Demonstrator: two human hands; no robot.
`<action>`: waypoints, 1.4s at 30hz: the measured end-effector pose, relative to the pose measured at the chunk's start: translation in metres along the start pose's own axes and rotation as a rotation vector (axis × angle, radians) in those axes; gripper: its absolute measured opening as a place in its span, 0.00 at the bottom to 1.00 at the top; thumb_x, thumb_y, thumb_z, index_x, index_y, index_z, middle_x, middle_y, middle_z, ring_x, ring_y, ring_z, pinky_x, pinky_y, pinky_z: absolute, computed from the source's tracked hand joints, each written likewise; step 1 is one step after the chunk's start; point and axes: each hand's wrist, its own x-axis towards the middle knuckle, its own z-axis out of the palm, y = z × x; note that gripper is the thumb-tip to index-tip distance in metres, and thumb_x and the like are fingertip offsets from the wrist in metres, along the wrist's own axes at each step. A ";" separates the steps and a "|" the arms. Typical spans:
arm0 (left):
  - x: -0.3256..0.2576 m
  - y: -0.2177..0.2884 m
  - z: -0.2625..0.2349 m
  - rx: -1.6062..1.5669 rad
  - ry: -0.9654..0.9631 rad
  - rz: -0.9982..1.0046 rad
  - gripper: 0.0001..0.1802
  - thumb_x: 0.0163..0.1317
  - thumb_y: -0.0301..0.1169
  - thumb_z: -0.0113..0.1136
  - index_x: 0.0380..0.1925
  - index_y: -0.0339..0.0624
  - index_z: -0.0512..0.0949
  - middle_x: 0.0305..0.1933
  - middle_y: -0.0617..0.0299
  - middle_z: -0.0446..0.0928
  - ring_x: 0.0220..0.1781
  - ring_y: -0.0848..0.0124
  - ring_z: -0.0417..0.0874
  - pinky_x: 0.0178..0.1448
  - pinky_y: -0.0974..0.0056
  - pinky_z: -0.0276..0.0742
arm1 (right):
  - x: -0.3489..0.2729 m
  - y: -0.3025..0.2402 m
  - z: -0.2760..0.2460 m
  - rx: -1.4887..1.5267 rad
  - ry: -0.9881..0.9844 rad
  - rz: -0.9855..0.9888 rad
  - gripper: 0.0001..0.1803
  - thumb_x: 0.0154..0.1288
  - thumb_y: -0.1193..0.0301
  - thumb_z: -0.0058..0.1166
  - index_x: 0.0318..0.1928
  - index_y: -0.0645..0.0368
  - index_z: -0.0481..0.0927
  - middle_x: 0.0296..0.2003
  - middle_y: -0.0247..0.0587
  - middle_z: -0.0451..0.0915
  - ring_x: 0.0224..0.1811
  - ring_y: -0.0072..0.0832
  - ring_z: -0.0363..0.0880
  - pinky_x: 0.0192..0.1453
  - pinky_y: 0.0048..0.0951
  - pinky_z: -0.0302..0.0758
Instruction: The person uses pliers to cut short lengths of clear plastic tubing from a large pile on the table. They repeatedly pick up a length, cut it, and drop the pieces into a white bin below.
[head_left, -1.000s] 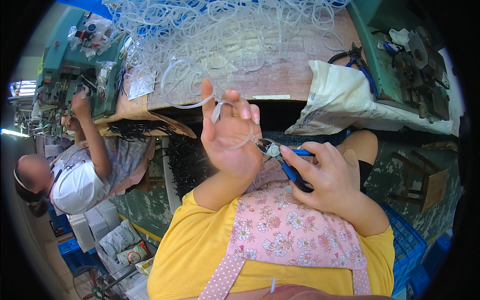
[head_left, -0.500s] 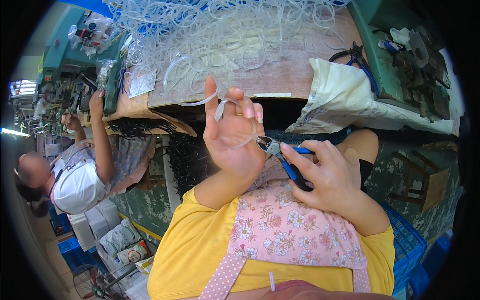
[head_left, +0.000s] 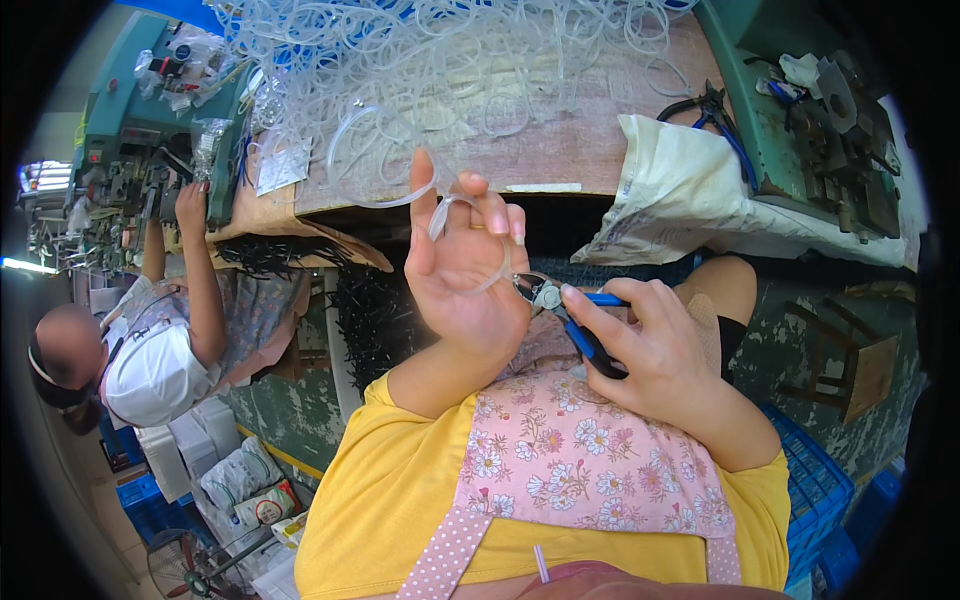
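My left hand (head_left: pixel 465 265) is turned palm up, with its index finger raised and the other fingers curled. Looped clear plastic tubing (head_left: pixel 385 203) runs between those fingers and down across the palm. In my right hand (head_left: pixel 650 340) is a pair of cutting pliers (head_left: pixel 590 340) with blue and black handles. The pliers' jaws meet the lower part of the tubing at the edge of my left palm. Whether the blades are fully closed on it is too small to tell.
A tangled heap of clear tubing (head_left: pixel 450 60) covers the far workbench (head_left: pixel 590 150). Other pliers (head_left: pixel 712 115) lie at the right beside a white sack (head_left: pixel 660 190) and a green machine (head_left: pixel 835 150). At left a co-worker (head_left: pixel 160 360) sits at machinery. A blue crate (head_left: pixel 815 490) stands lower right.
My hands, the pliers and the tubing stay almost in place. At the left, the co-worker's head and arms have shifted slightly.
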 end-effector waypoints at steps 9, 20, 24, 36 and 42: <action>0.004 0.011 0.008 -0.079 0.082 -0.304 0.30 0.68 0.41 0.43 0.67 0.41 0.60 0.49 0.52 0.72 0.37 0.69 0.69 0.45 0.64 0.69 | -0.001 0.010 0.000 -0.144 0.004 -0.061 0.39 0.40 0.75 0.66 0.59 0.43 0.76 0.40 0.40 0.70 0.35 0.37 0.71 0.36 0.34 0.72; 0.021 0.010 -0.005 -0.243 0.053 -0.818 0.29 0.68 0.38 0.44 0.66 0.34 0.60 0.49 0.44 0.74 0.42 0.64 0.73 0.54 0.58 0.72 | -0.009 0.024 -0.009 0.282 -0.067 0.166 0.38 0.46 0.77 0.64 0.63 0.48 0.72 0.42 0.44 0.71 0.43 0.42 0.74 0.47 0.37 0.74; 0.020 0.006 -0.013 -0.289 0.039 -0.801 0.30 0.68 0.38 0.44 0.66 0.34 0.59 0.51 0.44 0.74 0.45 0.62 0.75 0.57 0.56 0.72 | -0.011 0.020 -0.008 0.302 0.043 0.095 0.39 0.43 0.75 0.65 0.62 0.49 0.73 0.47 0.45 0.70 0.45 0.43 0.73 0.46 0.39 0.72; 0.059 0.023 -0.057 1.813 -0.592 0.139 0.21 0.62 0.37 0.59 0.52 0.40 0.76 0.56 0.48 0.74 0.60 0.51 0.72 0.64 0.54 0.66 | -0.017 0.018 -0.002 0.170 0.074 -0.061 0.39 0.38 0.70 0.69 0.58 0.52 0.75 0.46 0.46 0.72 0.42 0.41 0.72 0.43 0.37 0.70; 0.157 0.036 -0.113 2.252 -0.310 0.574 0.14 0.59 0.28 0.56 0.46 0.44 0.78 0.42 0.51 0.76 0.47 0.53 0.77 0.52 0.53 0.71 | -0.017 0.016 0.005 0.244 0.006 -0.007 0.39 0.41 0.68 0.69 0.59 0.52 0.74 0.48 0.45 0.72 0.43 0.42 0.73 0.46 0.39 0.72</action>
